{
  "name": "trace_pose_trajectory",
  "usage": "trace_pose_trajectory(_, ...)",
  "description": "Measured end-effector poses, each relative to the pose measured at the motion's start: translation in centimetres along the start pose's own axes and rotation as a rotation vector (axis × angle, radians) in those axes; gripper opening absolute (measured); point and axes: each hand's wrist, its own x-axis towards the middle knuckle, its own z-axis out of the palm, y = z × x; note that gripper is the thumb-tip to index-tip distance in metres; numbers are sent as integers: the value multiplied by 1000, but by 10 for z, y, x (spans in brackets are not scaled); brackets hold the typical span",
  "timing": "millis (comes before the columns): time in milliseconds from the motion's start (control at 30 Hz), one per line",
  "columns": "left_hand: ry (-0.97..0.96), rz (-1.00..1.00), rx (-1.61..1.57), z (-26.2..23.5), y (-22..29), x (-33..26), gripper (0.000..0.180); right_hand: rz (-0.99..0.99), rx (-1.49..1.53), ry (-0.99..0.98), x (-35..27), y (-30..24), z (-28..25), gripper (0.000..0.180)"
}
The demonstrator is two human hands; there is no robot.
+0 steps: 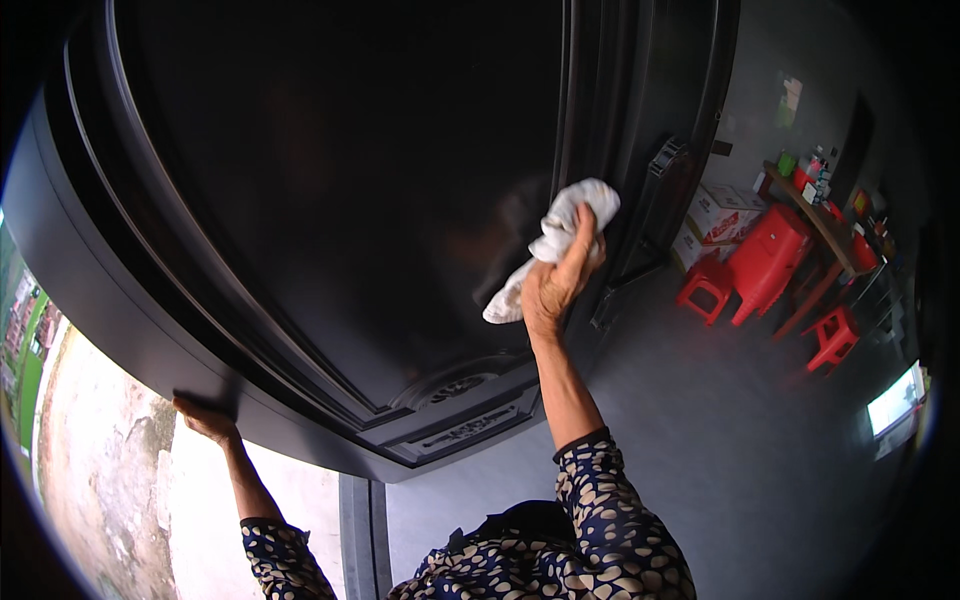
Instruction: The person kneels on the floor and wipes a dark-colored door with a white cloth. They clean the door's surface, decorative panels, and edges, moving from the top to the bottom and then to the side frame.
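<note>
A large dark door (350, 200) with raised moulding fills much of the view. My right hand (562, 280) holds a crumpled white cloth (585, 205) against its panel, near the right-hand moulding. The cloth sticks out above and to the left of my fingers. At the lower left, my left hand (207, 418) grips the door's outer edge, with part of its fingers hard to make out there. Low on the door, near the bottom, sits a carved ornament (455, 388).
Right of the door stand red plastic stools (770, 255), a wooden table (835, 235) with small items on it, and cardboard boxes (720, 215). A grey floor (720, 440) runs below them. Bright, stained paving (110, 450) lies outside at the left.
</note>
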Motion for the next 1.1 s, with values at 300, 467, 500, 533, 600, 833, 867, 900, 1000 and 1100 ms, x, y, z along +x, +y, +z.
trace_pose_trajectory(300, -12, -73, -46, 2, -4, 0, 70, -726, 78, -147, 31, -114, 65, 57)
trace_pose_trajectory(467, 47, 38, -8, -3, 0, 3, 72, -391, -8, -85, 54, -85, 50, 54)
trace_pose_trajectory(500, 40, 29, -4, -5, -4, 4, 72, -340, -31, -54, 57, -73, 48, 55)
trace_pose_trajectory(533, 26, 18, -4, -4, -10, 4, 72, -292, -60, -21, 59, -58, 46, 56)
trace_pose_trajectory(600, -1, -10, 1, -8, -18, 7, 71, -329, -155, 46, 50, -35, 44, 52)
trace_pose_trajectory(833, 28, -9, 64, -8, -8, 5, 73, -56, -289, -156, -39, 13, 4, 74)
trace_pose_trajectory(867, 51, -1, 53, -6, -6, 5, 74, -32, -308, -162, -53, 19, 1, 74)
trace_pose_trajectory(900, 39, -5, 46, -6, -4, 5, 73, -7, -313, -182, -69, 26, -4, 72)
trace_pose_trajectory(1000, 13, -35, 3, -2, 3, 3, 73, 150, -317, -244, -112, 46, -15, 75)
trace_pose_trajectory(1100, 14, -59, -17, 5, 6, -1, 72, 311, -302, -333, -150, 65, -33, 80)
